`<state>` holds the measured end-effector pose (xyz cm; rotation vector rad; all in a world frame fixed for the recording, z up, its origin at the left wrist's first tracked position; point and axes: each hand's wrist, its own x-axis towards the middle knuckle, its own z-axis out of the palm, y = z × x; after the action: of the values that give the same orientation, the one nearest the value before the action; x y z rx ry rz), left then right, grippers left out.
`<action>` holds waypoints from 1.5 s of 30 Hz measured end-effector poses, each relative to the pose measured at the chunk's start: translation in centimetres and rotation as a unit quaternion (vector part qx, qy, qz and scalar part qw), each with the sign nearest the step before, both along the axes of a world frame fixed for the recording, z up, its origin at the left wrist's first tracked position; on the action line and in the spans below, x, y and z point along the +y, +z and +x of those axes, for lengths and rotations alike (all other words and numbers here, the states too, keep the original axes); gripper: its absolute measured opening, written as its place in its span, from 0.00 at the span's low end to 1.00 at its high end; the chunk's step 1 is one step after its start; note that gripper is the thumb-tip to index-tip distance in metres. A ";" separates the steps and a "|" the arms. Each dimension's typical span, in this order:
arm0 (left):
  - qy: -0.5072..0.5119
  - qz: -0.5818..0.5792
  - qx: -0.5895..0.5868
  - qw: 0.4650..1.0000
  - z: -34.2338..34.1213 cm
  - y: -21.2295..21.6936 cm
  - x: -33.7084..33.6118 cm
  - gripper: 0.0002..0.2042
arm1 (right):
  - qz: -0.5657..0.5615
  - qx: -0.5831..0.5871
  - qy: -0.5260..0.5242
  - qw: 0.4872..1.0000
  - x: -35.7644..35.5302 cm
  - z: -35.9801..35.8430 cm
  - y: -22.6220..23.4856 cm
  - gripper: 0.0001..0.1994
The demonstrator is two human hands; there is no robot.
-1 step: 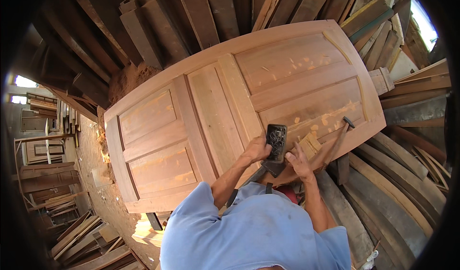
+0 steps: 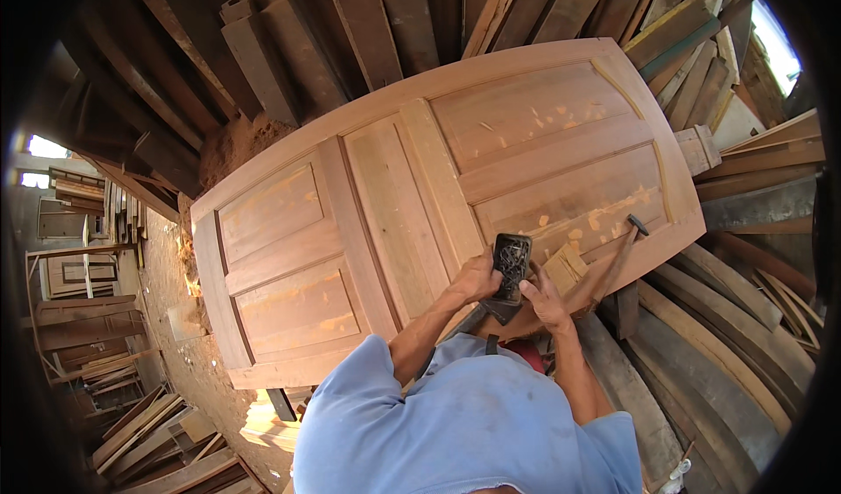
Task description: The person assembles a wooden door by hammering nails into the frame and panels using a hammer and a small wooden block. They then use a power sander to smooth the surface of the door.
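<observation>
Door (image 2: pixel 420 205) of panelled wood, lying flat as worktop, ringed by stacked planks (image 2: pixel 350 21) in a dim workshop with sawdust floor (image 2: pixel 166 275). Hammer (image 2: pixel 613 262) resting near the edge. Dark box of nails (image 2: pixel 511 266) clamped between left hand (image 2: pixel 477 277) and right hand (image 2: pixel 543 297); likely to tip and spill if either grip slackens.
</observation>
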<state>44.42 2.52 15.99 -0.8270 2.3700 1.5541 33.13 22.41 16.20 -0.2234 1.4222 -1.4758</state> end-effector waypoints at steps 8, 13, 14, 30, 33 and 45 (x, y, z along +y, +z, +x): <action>0.026 0.156 0.083 0.984 3.8 -2.6 -3.9 0.40 | 0.018 -0.069 0.023 0.997 1.6 0.6 0.4 0.24; 0.093 -0.401 -0.092 0.907 9.0 -8.3 -16.0 0.36 | -0.023 -0.098 -0.047 0.994 3.5 1.1 -0.2 0.23; 0.075 -0.387 -0.108 0.913 9.7 -8.5 -16.7 0.36 | -0.022 -0.114 -0.060 0.991 3.9 1.1 0.0 0.21; -0.053 -0.356 -0.018 0.933 12.5 -9.3 -15.3 0.28 | -0.076 -0.093 -0.194 0.974 8.9 -1.0 2.2 0.21; -0.014 -0.312 0.011 0.950 12.2 -9.9 -17.1 0.29 | -0.078 -0.088 -0.213 0.970 9.6 -0.8 3.8 0.22; 0.030 -0.278 -0.141 0.950 10.3 -10.9 -19.1 0.22 | -0.057 -0.085 -0.215 0.971 11.8 0.7 1.0 0.22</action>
<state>54.68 -16.56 5.05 -1.1440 2.5963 0.7025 33.84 34.17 17.16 0.1500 1.2984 -1.8841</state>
